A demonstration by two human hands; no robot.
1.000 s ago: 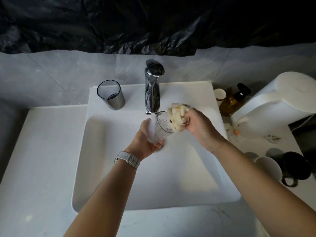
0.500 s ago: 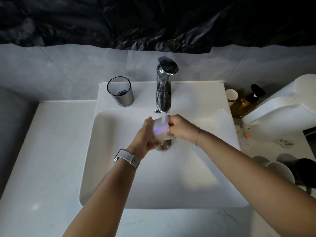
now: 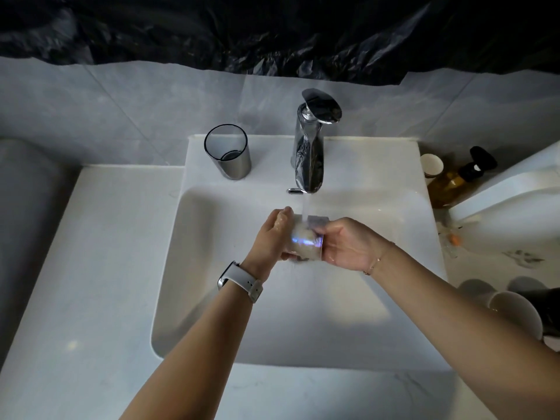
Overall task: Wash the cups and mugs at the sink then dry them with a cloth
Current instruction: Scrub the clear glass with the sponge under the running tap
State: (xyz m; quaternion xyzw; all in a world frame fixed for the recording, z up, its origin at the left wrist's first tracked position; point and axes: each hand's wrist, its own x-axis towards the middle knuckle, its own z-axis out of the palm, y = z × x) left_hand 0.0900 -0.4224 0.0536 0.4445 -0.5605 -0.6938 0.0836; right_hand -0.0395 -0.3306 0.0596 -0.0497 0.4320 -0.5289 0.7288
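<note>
A clear glass [image 3: 306, 239] lies on its side under the running stream from the chrome faucet [image 3: 309, 147], over the white sink [image 3: 212, 298]. My left hand [image 3: 271, 237] grips its left end. My right hand [image 3: 345, 245] is at the mouth on the right, thumb on the rim and fingers tucked in with a pale sponge [image 3: 303, 233] that shows through the wall. A dark tinted tumbler [image 3: 227, 153] stands on the sink's back ledge. At the right edge a white mug [image 3: 515, 313] lies beside a black mug [image 3: 548, 310].
An amber pump bottle [image 3: 454, 183] and a small white cup [image 3: 431, 165] stand right of the sink, next to a large white roll [image 3: 515, 189]. White countertop [image 3: 91, 268] extends on the left. Black plastic sheeting covers the wall above.
The sponge has gone from the rim into the glass. The glass has tipped onto its side under the stream, and both hands have closed in on its two ends.
</note>
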